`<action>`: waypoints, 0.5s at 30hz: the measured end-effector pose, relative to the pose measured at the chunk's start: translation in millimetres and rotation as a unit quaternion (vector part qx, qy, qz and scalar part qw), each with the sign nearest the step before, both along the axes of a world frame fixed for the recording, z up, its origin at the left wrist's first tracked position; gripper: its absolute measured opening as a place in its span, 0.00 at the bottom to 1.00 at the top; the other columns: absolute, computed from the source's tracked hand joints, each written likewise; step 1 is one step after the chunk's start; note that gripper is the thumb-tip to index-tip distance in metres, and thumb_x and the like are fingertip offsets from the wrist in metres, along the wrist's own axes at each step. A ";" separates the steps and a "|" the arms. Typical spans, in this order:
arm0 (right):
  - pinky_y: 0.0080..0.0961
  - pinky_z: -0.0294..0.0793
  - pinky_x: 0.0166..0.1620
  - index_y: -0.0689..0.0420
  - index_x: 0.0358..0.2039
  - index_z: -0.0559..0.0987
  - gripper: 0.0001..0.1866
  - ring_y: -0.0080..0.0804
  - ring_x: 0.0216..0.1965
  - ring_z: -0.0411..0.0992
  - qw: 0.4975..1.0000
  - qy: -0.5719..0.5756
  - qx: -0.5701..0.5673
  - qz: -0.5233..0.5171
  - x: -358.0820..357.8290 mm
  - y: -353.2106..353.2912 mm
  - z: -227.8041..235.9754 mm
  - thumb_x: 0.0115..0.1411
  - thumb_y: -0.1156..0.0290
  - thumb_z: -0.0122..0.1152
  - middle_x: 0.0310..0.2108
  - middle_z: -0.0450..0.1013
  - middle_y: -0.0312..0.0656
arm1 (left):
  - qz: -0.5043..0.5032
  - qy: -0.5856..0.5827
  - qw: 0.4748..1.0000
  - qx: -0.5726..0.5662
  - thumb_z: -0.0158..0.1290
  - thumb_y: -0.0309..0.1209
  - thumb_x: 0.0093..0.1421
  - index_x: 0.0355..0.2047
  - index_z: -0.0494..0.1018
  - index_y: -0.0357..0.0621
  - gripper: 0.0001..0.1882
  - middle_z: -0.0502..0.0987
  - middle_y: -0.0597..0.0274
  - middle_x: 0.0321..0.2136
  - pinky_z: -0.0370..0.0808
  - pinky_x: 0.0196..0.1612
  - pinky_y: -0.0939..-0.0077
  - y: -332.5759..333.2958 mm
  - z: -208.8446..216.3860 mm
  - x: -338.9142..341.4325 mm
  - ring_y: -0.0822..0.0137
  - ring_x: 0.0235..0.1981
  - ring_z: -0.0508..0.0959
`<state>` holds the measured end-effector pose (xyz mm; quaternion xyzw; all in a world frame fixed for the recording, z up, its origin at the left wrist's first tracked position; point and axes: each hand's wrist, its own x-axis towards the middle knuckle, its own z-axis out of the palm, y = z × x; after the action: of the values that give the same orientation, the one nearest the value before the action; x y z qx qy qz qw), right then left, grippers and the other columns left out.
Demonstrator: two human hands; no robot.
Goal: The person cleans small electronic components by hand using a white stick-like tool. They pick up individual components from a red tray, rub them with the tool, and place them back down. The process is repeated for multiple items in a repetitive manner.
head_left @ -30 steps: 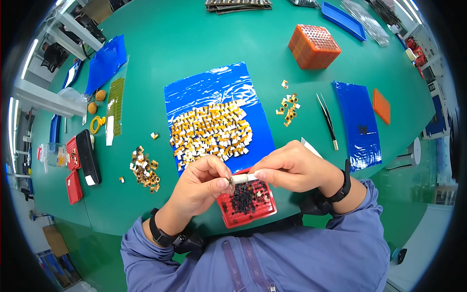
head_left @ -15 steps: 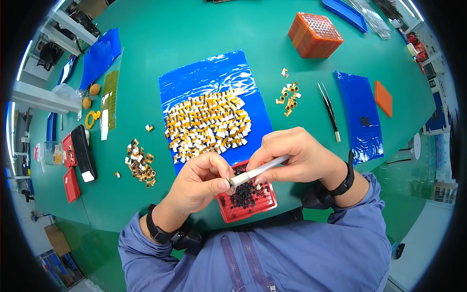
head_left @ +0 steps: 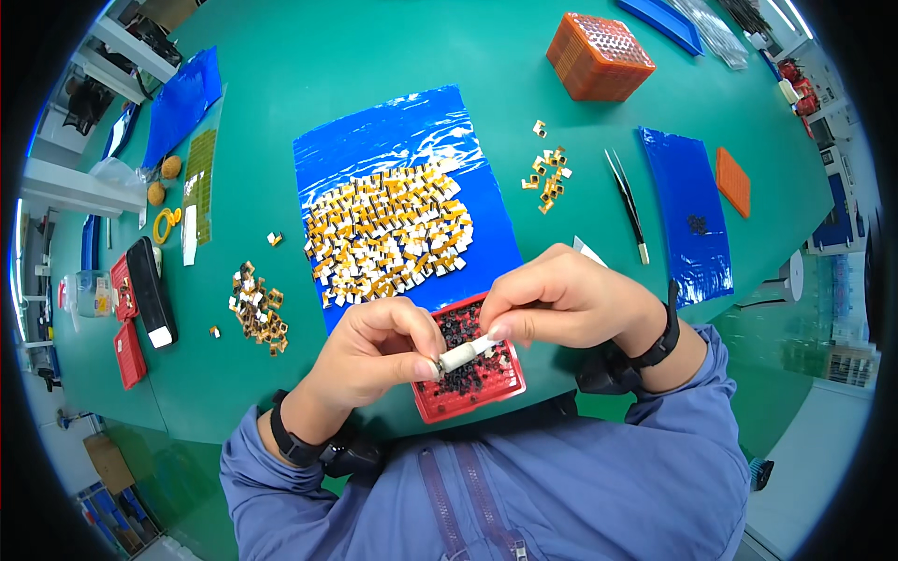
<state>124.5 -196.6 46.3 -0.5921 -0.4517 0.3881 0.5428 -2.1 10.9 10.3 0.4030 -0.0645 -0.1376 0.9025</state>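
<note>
A white pen-like stick (head_left: 460, 356) with a cloth-like wrapped end slants between my two hands, above a red tray (head_left: 440, 409) of small black parts (head_left: 460, 329). My right hand (head_left: 561, 304) pinches the stick near its middle. My left hand (head_left: 388, 346) is closed, thumb and forefinger pinching a tiny dark piece at the wrapped end; its kind is too small to make out. Just beyond the hands, many small gold-and-white flexible circuit pieces (head_left: 388, 229) lie in rows on a blue sheet (head_left: 374, 136).
Loose gold pieces lie in a left pile (head_left: 257, 313) and a right one (head_left: 547, 178). Tweezers (head_left: 629, 210) rest beside another blue sheet (head_left: 687, 206). An orange tray stack (head_left: 599, 65) stands far right. At left are a black case (head_left: 150, 290) and yellow scissors (head_left: 166, 224).
My right fingers have shifted on the white stick, with less of it now showing between the hands. The left hand keeps its pinch. The whole view has shifted slightly.
</note>
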 end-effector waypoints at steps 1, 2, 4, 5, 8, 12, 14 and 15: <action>0.18 0.65 0.24 0.61 0.29 0.76 0.06 0.19 0.21 0.67 1.000 -0.010 0.008 0.000 0.5 0.1 0.8 0.58 0.71 0.60 0.19 0.70 0.34 | -0.003 -0.004 1.000 0.005 0.59 0.20 0.53 0.29 0.71 0.39 0.06 0.75 0.61 0.28 0.72 0.36 0.78 0.1 -0.3 -0.1 0.72 0.31 0.75; 0.18 0.65 0.24 0.61 0.29 0.76 0.07 0.19 0.20 0.67 1.000 -0.025 0.018 -0.006 0.9 0.5 0.1 0.58 0.71 0.60 0.19 0.70 0.34 | 0.001 -0.002 1.000 0.005 0.58 0.19 0.53 0.29 0.71 0.39 0.06 0.75 0.61 0.28 0.72 0.36 0.79 -0.1 -0.5 0.0 0.72 0.32 0.75; 0.17 0.64 0.24 0.61 0.29 0.76 0.07 0.18 0.20 0.67 0.998 -0.054 0.038 -0.017 1.8 1.6 -1.9 0.58 0.70 0.61 0.19 0.71 0.34 | 0.009 0.001 1.000 0.004 0.58 0.19 0.53 0.30 0.72 0.39 0.06 0.75 0.61 0.29 0.72 0.37 0.79 -0.7 -0.7 0.3 0.72 0.32 0.75; 0.17 0.64 0.24 0.61 0.29 0.76 0.07 0.18 0.20 0.67 0.999 -0.033 0.000 -0.002 2.9 1.2 0.7 0.58 0.70 0.61 0.19 0.70 0.34 | 0.010 0.000 1.000 0.007 0.58 0.19 0.53 0.30 0.72 0.39 0.06 0.75 0.61 0.29 0.72 0.37 0.79 -0.4 -0.9 0.1 0.72 0.32 0.75; 0.16 0.64 0.24 0.60 0.29 0.76 0.07 0.17 0.20 0.67 0.999 0.010 -0.047 0.018 4.0 -1.0 5.6 0.57 0.70 0.62 0.18 0.70 0.33 | 0.010 -0.001 1.000 0.023 0.58 0.19 0.54 0.30 0.72 0.39 0.06 0.75 0.62 0.29 0.71 0.37 0.79 -0.2 -1.0 -0.8 0.73 0.32 0.75; 0.15 0.65 0.23 0.61 0.29 0.77 0.07 0.19 0.21 0.70 0.999 0.020 -0.030 -0.009 3.9 -1.3 3.4 0.55 0.72 0.64 0.19 0.72 0.34 | 0.007 0.002 0.999 0.034 0.58 0.19 0.54 0.30 0.72 0.39 0.06 0.75 0.63 0.30 0.71 0.37 0.79 0.5 -0.8 -0.4 0.74 0.32 0.75; 0.15 0.66 0.23 0.61 0.30 0.78 0.06 0.20 0.21 0.71 0.999 0.010 -0.052 0.001 5.6 -2.0 4.7 0.55 0.72 0.64 0.21 0.73 0.35 | 0.008 0.002 0.999 0.039 0.58 0.19 0.54 0.30 0.73 0.39 0.06 0.75 0.63 0.30 0.71 0.37 0.80 0.3 -0.5 -0.4 0.74 0.32 0.75; 0.16 0.66 0.23 0.61 0.30 0.78 0.06 0.20 0.21 0.71 0.999 -0.006 -0.052 0.014 6.3 -2.9 3.0 0.56 0.72 0.63 0.21 0.73 0.35 | 0.007 0.000 0.999 0.049 0.58 0.19 0.54 0.30 0.73 0.39 0.05 0.75 0.64 0.29 0.71 0.37 0.80 -0.2 0.7 -0.6 0.74 0.32 0.75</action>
<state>130.8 -199.5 49.3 -0.6153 -0.4422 0.4153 0.5033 -2.7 10.7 10.9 0.4468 -0.0545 -0.1346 0.8828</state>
